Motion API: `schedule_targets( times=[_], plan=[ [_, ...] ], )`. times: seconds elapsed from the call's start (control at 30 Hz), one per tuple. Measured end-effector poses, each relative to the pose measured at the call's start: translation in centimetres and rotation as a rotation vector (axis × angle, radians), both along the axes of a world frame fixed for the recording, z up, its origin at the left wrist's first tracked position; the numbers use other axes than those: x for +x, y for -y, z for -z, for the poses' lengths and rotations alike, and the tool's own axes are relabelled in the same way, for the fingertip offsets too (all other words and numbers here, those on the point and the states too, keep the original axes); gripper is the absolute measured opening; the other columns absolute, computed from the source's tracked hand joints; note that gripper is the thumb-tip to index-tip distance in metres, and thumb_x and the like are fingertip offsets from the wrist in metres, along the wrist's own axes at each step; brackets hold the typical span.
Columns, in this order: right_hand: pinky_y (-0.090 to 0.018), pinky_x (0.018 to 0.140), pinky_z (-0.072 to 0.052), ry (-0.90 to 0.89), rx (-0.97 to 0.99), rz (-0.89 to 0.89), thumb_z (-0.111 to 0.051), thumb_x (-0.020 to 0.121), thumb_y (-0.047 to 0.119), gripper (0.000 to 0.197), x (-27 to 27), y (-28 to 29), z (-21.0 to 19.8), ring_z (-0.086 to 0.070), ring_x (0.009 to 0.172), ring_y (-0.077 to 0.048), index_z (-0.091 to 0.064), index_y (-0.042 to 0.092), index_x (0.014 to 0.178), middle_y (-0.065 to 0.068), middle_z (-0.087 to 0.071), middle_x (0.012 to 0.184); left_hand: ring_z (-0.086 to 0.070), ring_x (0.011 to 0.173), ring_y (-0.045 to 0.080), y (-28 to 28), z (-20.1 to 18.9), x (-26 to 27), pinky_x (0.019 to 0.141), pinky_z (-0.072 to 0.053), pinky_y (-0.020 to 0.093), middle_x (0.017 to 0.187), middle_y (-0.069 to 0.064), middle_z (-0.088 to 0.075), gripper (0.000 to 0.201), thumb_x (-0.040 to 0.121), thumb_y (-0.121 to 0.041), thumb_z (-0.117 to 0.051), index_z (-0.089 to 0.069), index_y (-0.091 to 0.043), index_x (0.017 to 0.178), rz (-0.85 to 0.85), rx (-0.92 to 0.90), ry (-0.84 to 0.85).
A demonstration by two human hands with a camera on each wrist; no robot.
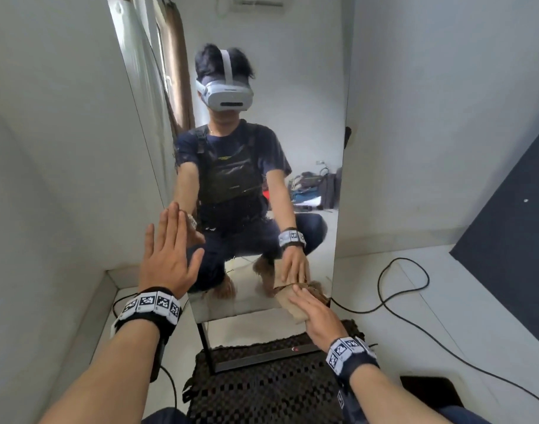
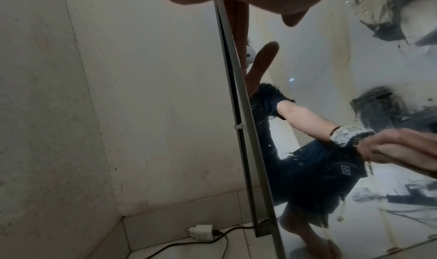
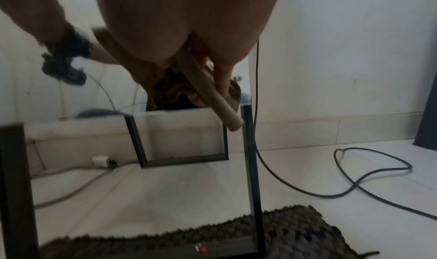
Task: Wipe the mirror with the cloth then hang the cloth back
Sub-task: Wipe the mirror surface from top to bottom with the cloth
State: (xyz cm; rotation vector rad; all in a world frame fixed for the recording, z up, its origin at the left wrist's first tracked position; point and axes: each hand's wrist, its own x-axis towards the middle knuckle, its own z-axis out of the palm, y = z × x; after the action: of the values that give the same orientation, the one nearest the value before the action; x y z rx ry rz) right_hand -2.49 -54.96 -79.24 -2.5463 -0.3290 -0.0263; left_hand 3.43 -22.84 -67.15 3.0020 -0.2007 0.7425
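A person crouched before a tall standing mirror (image 1: 308, 123) set in a white corner, its dark frame footed on a woven mat (image 1: 262, 390). The left hand (image 1: 167, 255) was released — fingers straight and together, flat against the mirror's left edge. The right hand (image 1: 315, 312) pressed a tan cloth (image 1: 292, 304) with straight fingers onto the glass at the lower right corner; in the right wrist view, the cloth (image 3: 212, 87) showed as a folded wad between palm and glass, one rolled end jutting below the hand (image 3: 189, 23). From the left wrist view, the mirror's thin metal edge (image 2: 241, 113) ran steeply down the frame beside the wall, and streaks marked the glass. A black cable (image 1: 415, 289) looped over the white floor to the right, and a white plug adapter (image 2: 201, 232) lay by the skirting behind the mirror.
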Motion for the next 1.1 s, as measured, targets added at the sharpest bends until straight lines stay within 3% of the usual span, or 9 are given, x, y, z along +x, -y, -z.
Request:
schedule_targets(
  times=[0.17,0.27,0.4,0.53,0.63,0.77,0.87,0.97,1.1],
  plan=[
    [-0.033,0.105,-0.043,0.384,0.21,0.2,-0.047,0.067,-0.018,0.08,0.7,0.2,-7.1,-0.053,0.121,-0.02,-0.05,0.024,0.136,0.001,-0.055,0.136,0.007,0.15,0.023,0.7,-0.3,-0.2,0.121,0.0,0.046,0.162,0.008,0.01,0.08,0.091,-0.049,-0.029,0.0,-0.007,0.154,-0.012,-0.027,0.006],
    [-0.036,0.103,-0.044,0.686,0.3,0.247,-0.04,0.069,-0.012,0.072,3.3,0.4,-12.3,-0.055,0.119,-0.025,-0.052,0.015,0.135,-0.005,-0.056,0.135,0.007,0.15,0.022,1.1,0.2,-0.4,0.121,0.002,0.043,0.163,0.007,0.01,0.081,0.09,-0.047,-0.032,0.0,-0.008,0.154,-0.006,-0.062,0.006],
    [-0.033,0.104,-0.041,0.966,0.137,0.279,-0.049,0.078,-0.008,0.058,7.5,1.4,-17.2,-0.052,0.124,-0.028,-0.054,0.01,0.133,-0.007,-0.048,0.142,0.005,0.15,0.023,1.3,1.8,-1.0,0.121,0.0,0.041,0.163,0.007,0.007,0.081,0.09,-0.046,-0.033,-0.001,-0.008,0.153,0.034,-0.065,-0.018],
    [-0.047,0.119,-0.016,0.74,-0.113,0.158,-0.033,0.072,-0.008,0.074,8.7,1.2,-14.1,-0.024,0.144,-0.03,-0.043,0.017,0.141,-0.008,-0.031,0.153,0.006,0.15,0.023,1.2,2.4,-1.1,0.121,-0.006,0.044,0.163,0.008,0.007,0.081,0.09,-0.044,-0.035,0.001,-0.009,0.154,0.058,-0.093,-0.025],
    [-0.039,0.121,-0.003,0.522,-0.109,0.102,-0.033,0.066,-0.018,0.083,5.9,1.1,-7.5,-0.012,0.146,-0.024,-0.041,0.015,0.142,-0.004,-0.022,0.154,0.008,0.15,0.025,1.1,2.3,-0.9,0.121,-0.009,0.044,0.163,0.01,0.006,0.082,0.09,-0.043,-0.038,0.001,-0.007,0.153,0.084,-0.106,-0.031],
    [-0.04,0.119,-0.021,0.081,-0.203,0.053,-0.044,0.07,-0.025,0.088,0.6,2.0,1.4,-0.001,0.145,-0.014,-0.035,0.019,0.145,0.008,-0.006,0.154,0.008,0.15,0.028,0.9,2.7,-0.6,0.121,-0.011,0.045,0.162,0.014,0.006,0.084,0.09,-0.043,-0.038,0.001,-0.004,0.153,0.084,-0.065,-0.034],
    [-0.028,0.116,-0.025,-0.14,-0.145,0.067,-0.038,0.075,-0.026,0.086,-1.6,2.3,4.3,-0.01,0.147,-0.014,-0.032,0.021,0.147,0.016,0.001,0.152,0.01,0.149,0.027,0.7,2.9,-0.4,0.121,-0.011,0.047,0.162,0.013,0.009,0.085,0.09,-0.044,-0.038,0.003,-0.005,0.153,0.07,-0.058,-0.032],
    [-0.014,0.109,-0.02,-0.119,-0.015,0.066,-0.038,0.077,-0.023,0.081,-1.8,1.5,3.2,-0.032,0.14,-0.014,-0.038,0.022,0.145,0.017,-0.017,0.152,0.011,0.149,0.025,0.7,2.8,-0.5,0.121,-0.01,0.046,0.162,0.012,0.009,0.085,0.09,-0.044,-0.038,0.003,-0.006,0.153,0.068,-0.061,-0.035],
    [-0.022,0.114,-0.028,0.227,0.402,0.181,-0.037,0.068,-0.026,0.084,0.8,-1.2,-5.3,-0.043,0.134,-0.019,-0.046,0.017,0.139,-0.003,-0.046,0.143,0.012,0.149,0.022,1.0,2.8,-0.7,0.121,-0.007,0.044,0.162,0.01,0.01,0.084,0.089,-0.043,-0.038,0.003,-0.009,0.154,0.074,-0.083,-0.026]
  ],
)
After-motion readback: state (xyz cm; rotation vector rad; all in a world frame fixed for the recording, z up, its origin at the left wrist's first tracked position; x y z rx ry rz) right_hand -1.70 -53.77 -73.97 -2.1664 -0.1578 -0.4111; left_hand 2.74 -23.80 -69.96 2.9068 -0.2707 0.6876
